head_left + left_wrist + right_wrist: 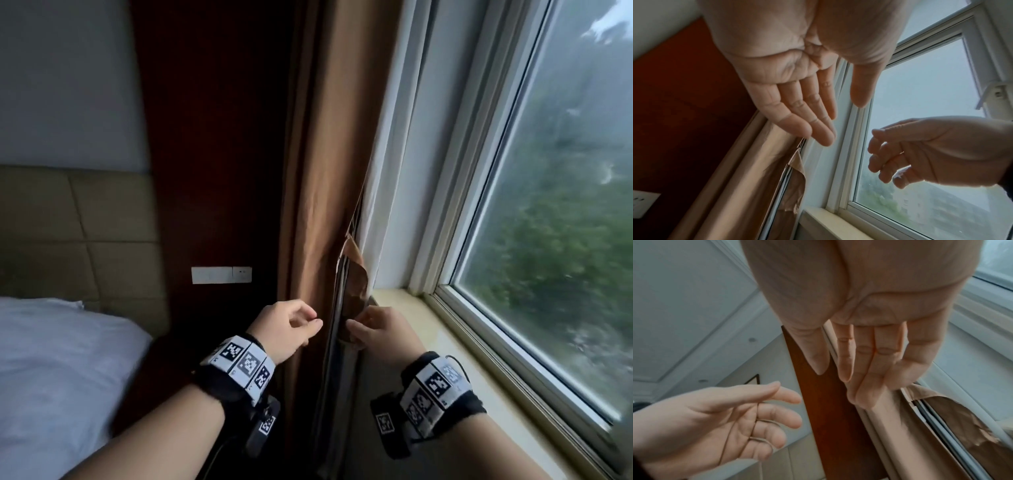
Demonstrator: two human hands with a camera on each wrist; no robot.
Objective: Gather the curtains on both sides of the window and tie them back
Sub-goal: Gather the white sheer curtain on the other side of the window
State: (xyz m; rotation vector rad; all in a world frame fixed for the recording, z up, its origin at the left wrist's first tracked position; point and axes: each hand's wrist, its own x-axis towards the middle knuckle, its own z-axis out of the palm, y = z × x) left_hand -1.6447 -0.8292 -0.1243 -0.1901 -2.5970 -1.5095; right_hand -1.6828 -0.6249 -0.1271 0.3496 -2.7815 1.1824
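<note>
A tan curtain (318, 205) hangs gathered in narrow folds between a dark wood panel and the window frame, with a crumpled darker lining at its right edge (358, 284). My left hand (301, 325) hovers just left of the folds, fingers relaxed and holding nothing; its palm is bare in the left wrist view (838, 120). My right hand (359, 329) is at the curtain's right edge. Its straight fingertips (857, 395) touch a fold of the curtain (900, 426) without gripping. A thin thread-like line crosses the left hand (781, 410); I cannot tell what it is.
The window pane (548, 240) and its pale sill (428, 325) lie to the right. A dark wood panel (212, 137) carries a white wall switch (221, 275). A bed with white linen (61, 377) and a padded headboard (68, 233) is on the left.
</note>
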